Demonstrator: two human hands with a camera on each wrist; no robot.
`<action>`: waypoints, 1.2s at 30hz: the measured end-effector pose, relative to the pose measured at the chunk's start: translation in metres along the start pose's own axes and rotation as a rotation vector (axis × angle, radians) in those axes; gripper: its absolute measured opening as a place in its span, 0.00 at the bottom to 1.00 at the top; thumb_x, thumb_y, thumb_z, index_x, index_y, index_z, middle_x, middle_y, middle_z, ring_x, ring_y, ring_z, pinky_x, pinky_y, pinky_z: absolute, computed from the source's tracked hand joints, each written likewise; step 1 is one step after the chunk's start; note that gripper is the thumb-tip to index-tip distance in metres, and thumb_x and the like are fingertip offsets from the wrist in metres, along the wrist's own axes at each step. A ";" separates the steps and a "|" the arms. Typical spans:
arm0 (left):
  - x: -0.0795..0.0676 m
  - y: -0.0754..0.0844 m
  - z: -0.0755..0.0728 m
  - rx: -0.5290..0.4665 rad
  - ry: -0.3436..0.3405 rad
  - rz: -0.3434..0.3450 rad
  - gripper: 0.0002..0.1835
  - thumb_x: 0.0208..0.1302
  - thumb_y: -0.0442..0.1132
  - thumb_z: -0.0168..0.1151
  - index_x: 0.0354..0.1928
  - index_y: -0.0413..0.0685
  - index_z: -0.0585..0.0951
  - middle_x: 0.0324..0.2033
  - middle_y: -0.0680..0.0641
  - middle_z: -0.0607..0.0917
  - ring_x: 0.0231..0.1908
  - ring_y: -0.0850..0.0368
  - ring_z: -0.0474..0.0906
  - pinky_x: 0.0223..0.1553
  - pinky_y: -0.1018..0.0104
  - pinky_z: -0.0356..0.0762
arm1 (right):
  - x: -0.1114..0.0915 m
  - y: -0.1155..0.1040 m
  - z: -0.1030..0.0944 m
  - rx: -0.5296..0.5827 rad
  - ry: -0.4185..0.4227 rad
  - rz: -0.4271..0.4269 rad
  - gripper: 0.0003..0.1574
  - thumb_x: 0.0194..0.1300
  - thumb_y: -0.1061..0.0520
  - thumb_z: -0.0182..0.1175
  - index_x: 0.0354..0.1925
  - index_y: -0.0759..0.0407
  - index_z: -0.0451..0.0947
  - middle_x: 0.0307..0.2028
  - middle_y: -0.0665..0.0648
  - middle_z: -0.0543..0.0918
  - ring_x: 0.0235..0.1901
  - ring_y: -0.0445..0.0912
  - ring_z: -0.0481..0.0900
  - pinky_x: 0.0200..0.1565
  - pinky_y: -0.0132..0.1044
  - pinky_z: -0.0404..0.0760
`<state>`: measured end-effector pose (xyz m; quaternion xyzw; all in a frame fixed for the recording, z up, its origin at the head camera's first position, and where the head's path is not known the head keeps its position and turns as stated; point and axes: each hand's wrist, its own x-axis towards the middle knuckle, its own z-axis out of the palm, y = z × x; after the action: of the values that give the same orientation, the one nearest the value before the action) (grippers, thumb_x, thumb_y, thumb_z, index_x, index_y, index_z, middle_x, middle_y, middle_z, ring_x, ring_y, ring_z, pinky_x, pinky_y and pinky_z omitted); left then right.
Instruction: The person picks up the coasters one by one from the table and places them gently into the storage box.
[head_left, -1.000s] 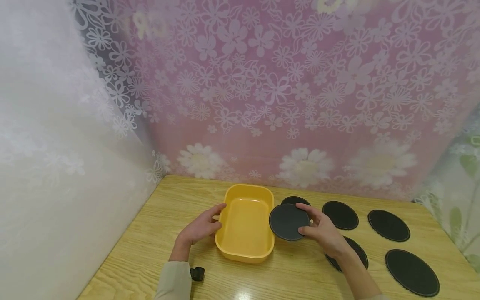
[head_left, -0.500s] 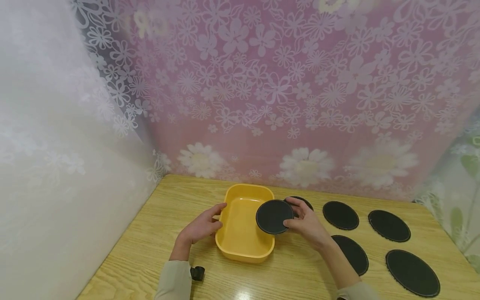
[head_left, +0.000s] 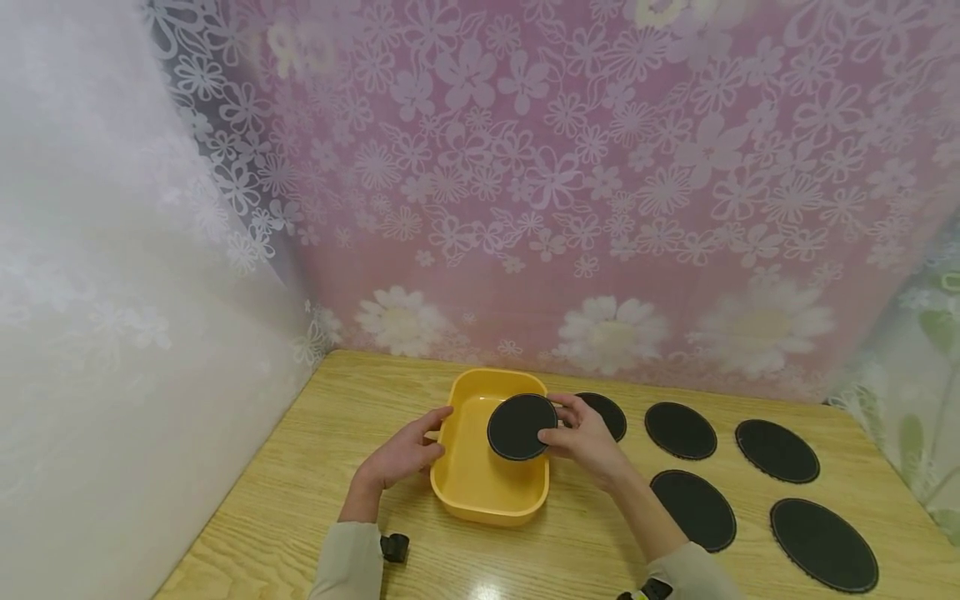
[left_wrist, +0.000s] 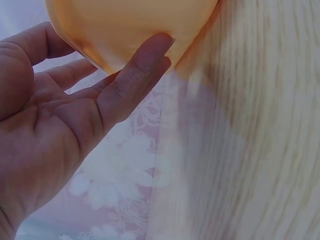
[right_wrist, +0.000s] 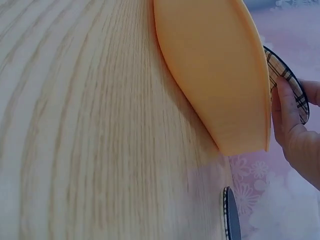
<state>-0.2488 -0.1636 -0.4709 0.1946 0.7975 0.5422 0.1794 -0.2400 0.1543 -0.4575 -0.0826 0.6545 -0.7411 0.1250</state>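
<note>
My right hand (head_left: 588, 443) pinches the edge of a round black coaster (head_left: 517, 427), thumb on its dark face. The coaster hangs over the right half of a yellow rectangular bin (head_left: 489, 515). The right wrist view shows its plaid underside (right_wrist: 280, 70) past the bin's rim, with fingers (right_wrist: 288, 107) against it. My left hand (head_left: 403, 454) rests at the bin's left side, its fingers spread. In the left wrist view those fingers (left_wrist: 132, 77) touch the outer wall of the bin (left_wrist: 120, 25).
Several black coasters lie flat to the right of the bin on the wooden table (head_left: 577, 550), including one behind my right hand (head_left: 606, 414), one by my forearm (head_left: 693, 510) and one at far right (head_left: 823, 546). A patterned curtain (head_left: 570, 208) hangs behind.
My right hand has carried the coaster leftward, from beside the bin's right rim to over its inside. More of the coasters on the table shows now. The left hand stays put.
</note>
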 end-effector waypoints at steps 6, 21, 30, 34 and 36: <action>0.000 -0.001 0.000 0.006 0.003 -0.002 0.36 0.70 0.32 0.51 0.78 0.45 0.54 0.71 0.37 0.63 0.61 0.38 0.73 0.41 0.59 0.79 | 0.007 0.000 0.014 -0.076 -0.027 0.017 0.47 0.62 0.69 0.64 0.74 0.66 0.53 0.60 0.74 0.70 0.46 0.54 0.85 0.46 0.44 0.84; 0.001 -0.002 -0.001 0.015 -0.002 0.010 0.35 0.71 0.32 0.50 0.78 0.43 0.54 0.72 0.35 0.61 0.63 0.35 0.70 0.40 0.59 0.78 | 0.024 -0.001 0.045 -0.270 0.076 0.048 0.43 0.56 0.72 0.65 0.69 0.72 0.64 0.59 0.76 0.70 0.42 0.54 0.84 0.41 0.47 0.85; 0.000 0.001 -0.001 0.006 -0.002 0.021 0.35 0.71 0.32 0.50 0.78 0.42 0.53 0.73 0.34 0.59 0.63 0.34 0.70 0.36 0.58 0.77 | 0.029 -0.003 0.056 -0.347 0.130 0.073 0.42 0.52 0.74 0.67 0.66 0.70 0.68 0.54 0.73 0.71 0.37 0.53 0.83 0.39 0.48 0.85; 0.001 0.000 0.000 0.010 0.005 0.001 0.35 0.70 0.32 0.51 0.78 0.43 0.54 0.73 0.35 0.60 0.64 0.35 0.69 0.39 0.58 0.78 | 0.033 -0.001 0.061 -0.354 0.157 0.076 0.42 0.51 0.75 0.68 0.65 0.69 0.70 0.52 0.73 0.73 0.35 0.53 0.83 0.36 0.49 0.85; 0.001 -0.001 0.000 0.017 0.009 -0.006 0.35 0.70 0.33 0.51 0.78 0.44 0.55 0.73 0.35 0.60 0.64 0.35 0.69 0.40 0.58 0.79 | 0.035 0.002 0.064 -0.357 0.161 0.072 0.41 0.50 0.76 0.68 0.64 0.70 0.70 0.51 0.73 0.73 0.34 0.53 0.82 0.34 0.49 0.85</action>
<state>-0.2497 -0.1634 -0.4716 0.1912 0.8035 0.5357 0.1758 -0.2546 0.0836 -0.4527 -0.0205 0.7858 -0.6126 0.0823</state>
